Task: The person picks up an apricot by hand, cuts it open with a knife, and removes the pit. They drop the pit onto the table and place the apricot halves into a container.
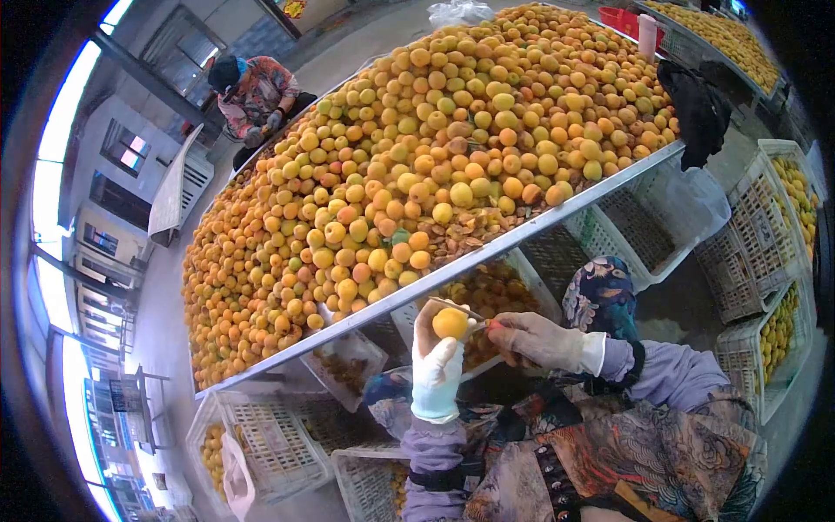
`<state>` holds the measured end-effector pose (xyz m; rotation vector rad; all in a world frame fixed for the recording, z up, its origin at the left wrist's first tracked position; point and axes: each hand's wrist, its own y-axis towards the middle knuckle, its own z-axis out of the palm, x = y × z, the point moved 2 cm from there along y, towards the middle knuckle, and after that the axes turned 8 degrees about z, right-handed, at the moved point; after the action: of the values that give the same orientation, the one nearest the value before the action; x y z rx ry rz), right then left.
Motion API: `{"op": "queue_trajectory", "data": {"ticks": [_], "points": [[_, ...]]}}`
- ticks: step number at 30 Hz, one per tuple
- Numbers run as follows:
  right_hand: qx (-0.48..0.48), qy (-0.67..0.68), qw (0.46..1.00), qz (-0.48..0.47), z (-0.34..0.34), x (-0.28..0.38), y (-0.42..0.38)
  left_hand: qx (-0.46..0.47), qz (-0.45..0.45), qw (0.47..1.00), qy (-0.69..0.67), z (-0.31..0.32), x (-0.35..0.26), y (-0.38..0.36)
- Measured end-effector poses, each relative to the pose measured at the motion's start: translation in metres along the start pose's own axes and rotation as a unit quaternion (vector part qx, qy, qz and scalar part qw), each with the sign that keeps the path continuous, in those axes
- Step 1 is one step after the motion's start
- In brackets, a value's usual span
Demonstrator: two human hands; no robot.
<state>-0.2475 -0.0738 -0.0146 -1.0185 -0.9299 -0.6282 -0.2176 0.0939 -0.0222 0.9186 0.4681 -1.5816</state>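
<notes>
The left hand [437, 365], gloved, holds an apricot [450, 323] up in front of the bench [557, 217] edge, its grip clamped round the fruit from below. The right hand [541, 341], also gloved, has its grip closed on a small knife [484, 325] with a red handle. The apricot lies just left of the right hand, and the blade runs crosswise toward it, touching or nearly touching its right side. Behind, the bench carries a heap of apricots; crates [270, 435] stand below.
</notes>
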Motion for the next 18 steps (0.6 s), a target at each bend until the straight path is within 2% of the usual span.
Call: {"op": "queue_trajectory", "data": {"ticks": [3,10,12,16,18], "points": [[0.0,0.012,0.999,0.035,0.003,0.002,-0.005,-0.015,-0.006,0.999,0.043,-0.002,0.001,-0.002],[-0.009,0.001,0.999,0.032,0.004,-0.001,-0.004,-0.018,0.008,1.0,0.016,0.0,0.004,-0.002],[-0.012,-0.008,1.0,-0.009,0.003,-0.004,0.0,-0.01,0.009,1.0,0.027,-0.004,0.004,-0.002],[-0.025,-0.041,0.998,-0.034,0.001,-0.004,0.002,-0.01,0.012,1.0,0.023,-0.007,0.006,-0.002],[-0.025,-0.065,0.997,0.039,0.005,0.006,-0.004,-0.014,0.01,0.999,0.041,-0.008,0.007,-0.002]]}}
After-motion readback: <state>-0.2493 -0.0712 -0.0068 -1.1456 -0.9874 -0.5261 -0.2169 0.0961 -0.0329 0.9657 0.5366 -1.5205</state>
